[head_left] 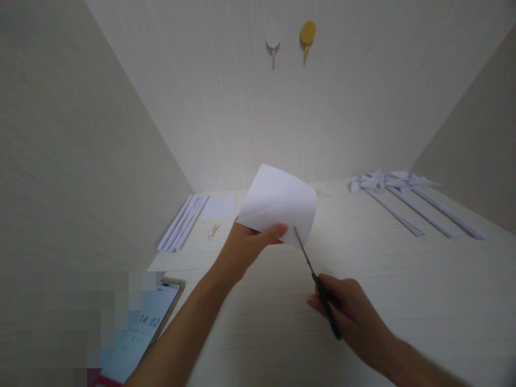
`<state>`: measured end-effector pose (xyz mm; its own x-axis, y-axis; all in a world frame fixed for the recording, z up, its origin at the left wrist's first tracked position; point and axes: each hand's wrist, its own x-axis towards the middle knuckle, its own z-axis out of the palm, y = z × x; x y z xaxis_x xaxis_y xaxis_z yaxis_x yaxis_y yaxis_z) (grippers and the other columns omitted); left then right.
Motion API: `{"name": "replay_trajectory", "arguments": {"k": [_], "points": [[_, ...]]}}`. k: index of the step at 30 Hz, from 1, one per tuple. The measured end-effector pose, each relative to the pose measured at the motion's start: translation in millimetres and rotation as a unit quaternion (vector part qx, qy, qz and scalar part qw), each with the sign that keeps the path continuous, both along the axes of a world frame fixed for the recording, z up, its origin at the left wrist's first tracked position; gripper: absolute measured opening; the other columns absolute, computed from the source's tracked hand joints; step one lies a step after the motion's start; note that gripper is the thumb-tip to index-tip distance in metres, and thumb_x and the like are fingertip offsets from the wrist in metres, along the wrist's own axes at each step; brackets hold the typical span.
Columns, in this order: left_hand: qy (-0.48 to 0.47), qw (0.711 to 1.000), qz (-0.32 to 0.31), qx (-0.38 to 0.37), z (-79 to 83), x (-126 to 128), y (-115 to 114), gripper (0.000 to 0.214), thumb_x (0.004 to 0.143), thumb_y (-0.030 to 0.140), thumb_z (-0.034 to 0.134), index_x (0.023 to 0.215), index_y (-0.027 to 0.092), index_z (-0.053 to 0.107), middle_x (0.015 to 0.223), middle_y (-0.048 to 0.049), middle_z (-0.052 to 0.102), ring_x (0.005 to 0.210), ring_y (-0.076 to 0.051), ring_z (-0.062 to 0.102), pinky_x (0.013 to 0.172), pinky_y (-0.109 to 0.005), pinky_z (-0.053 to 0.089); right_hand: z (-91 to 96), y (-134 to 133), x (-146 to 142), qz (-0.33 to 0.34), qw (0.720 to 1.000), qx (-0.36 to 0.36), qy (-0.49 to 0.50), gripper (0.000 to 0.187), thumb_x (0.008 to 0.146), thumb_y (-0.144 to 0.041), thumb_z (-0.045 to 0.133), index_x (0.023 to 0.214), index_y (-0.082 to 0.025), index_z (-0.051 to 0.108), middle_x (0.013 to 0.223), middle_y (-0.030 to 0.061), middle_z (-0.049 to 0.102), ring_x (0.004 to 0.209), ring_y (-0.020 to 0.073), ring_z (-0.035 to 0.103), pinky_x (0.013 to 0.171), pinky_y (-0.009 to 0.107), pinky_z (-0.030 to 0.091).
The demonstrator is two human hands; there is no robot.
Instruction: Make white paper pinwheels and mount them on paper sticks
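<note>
A white sheet of paper (280, 196) is raised above the table, slightly curved. My left hand (258, 236) grips its lower left edge, thumb on top and the other fingers mostly hidden beneath. My right hand (346, 306) is closed around the dark handles of a pair of scissors (308, 260). The narrow blades point up and left, and their tip lies at the lower edge of the paper, right of my left thumb. Whether the blades are apart cannot be made out.
Rolled paper sticks (183, 223) lie at the left beside a flat paper square (220, 207) and a few small sticks (214, 231). Three paper pinwheels (403, 201) lie at the right. A phone (141, 328) sits front left. White (273, 37) and yellow (308, 33) hooks are on the back wall.
</note>
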<state>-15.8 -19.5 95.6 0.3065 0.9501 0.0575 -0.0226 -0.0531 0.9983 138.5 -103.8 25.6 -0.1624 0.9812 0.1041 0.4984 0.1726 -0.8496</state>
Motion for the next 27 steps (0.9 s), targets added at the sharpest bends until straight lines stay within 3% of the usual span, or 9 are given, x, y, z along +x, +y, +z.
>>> {"name": "replay_trajectory", "arguments": {"k": [9,16,27], "points": [[0.002,1.0,0.003,0.005,-1.7,0.1,1.4,0.029,0.061,0.027,0.066,0.086,0.012,0.063,0.086,-0.0069,0.067,0.075,-0.018,0.062,0.057,-0.023,0.052,-0.3,0.6,-0.2,0.003,1.0,-0.003,0.007,0.032,0.076,-0.04,0.047,0.054,-0.018,0.04,0.046,-0.0047,0.041,0.043,0.0072,0.034,0.041,0.02,0.025],[0.017,0.999,-0.029,-0.025,0.5,0.6,-0.1,0.015,0.065,0.024,0.063,0.066,0.01,0.062,0.055,-0.0035,0.065,0.046,-0.013,0.059,0.045,-0.021,0.048,1.5,0.4,-1.9,-0.008,1.0,0.002,0.005,0.032,0.075,-0.039,0.047,0.053,-0.018,0.038,0.045,-0.0054,0.038,0.043,0.0067,0.031,0.041,0.02,0.025],[0.026,0.998,-0.041,-0.031,2.0,0.9,-2.1,0.016,0.065,0.022,0.061,0.057,0.009,0.063,0.05,-0.004,0.064,0.044,-0.012,0.059,0.044,-0.019,0.047,0.8,0.5,-1.9,0.0,0.999,-0.037,0.035,0.03,0.074,-0.037,0.048,0.053,-0.018,0.038,0.048,-0.0058,0.033,0.045,0.007,0.028,0.041,0.02,0.023]]}}
